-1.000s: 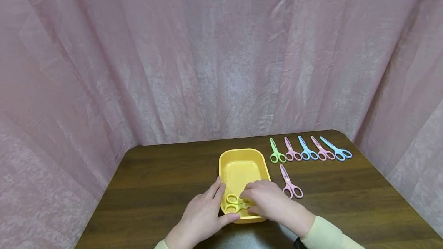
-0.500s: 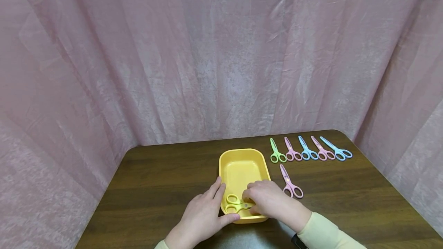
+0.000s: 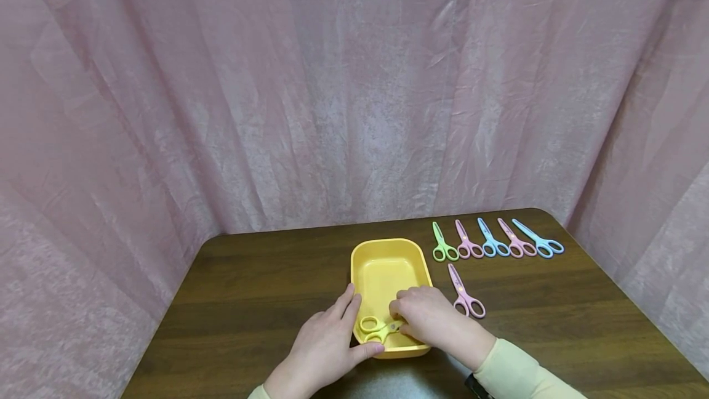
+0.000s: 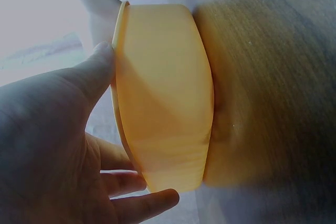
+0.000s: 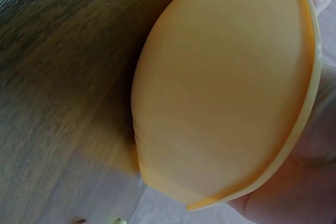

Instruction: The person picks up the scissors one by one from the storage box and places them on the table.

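Observation:
A yellow tray (image 3: 388, 278) stands on the dark wooden table, its outside wall filling much of both wrist views. My left hand (image 3: 324, 345) rests at its near left corner, fingers lying along the left side and the thumb (image 4: 102, 59) over the near rim. Inside the near end lie yellow scissors (image 3: 392, 327), handle loops pointing left. Curled fingers of my right hand (image 3: 433, 322) pinch these scissors by the blade end, which the hand hides. Just right of the tray are pink scissors (image 3: 460, 290), one loop partly behind my right hand.
Several scissors lie in a row at the back right: green (image 3: 441, 242), pink (image 3: 466, 240), blue (image 3: 490, 239), pink (image 3: 513, 239) and a blue pair (image 3: 537, 239) at the far end. A pink curtain (image 3: 354, 91) hangs behind the table (image 3: 266, 288).
The yellow scissors have turned slightly in the tray, their handle loops shifting toward the near side. My right hand has moved a little to the right. The left hand stays put.

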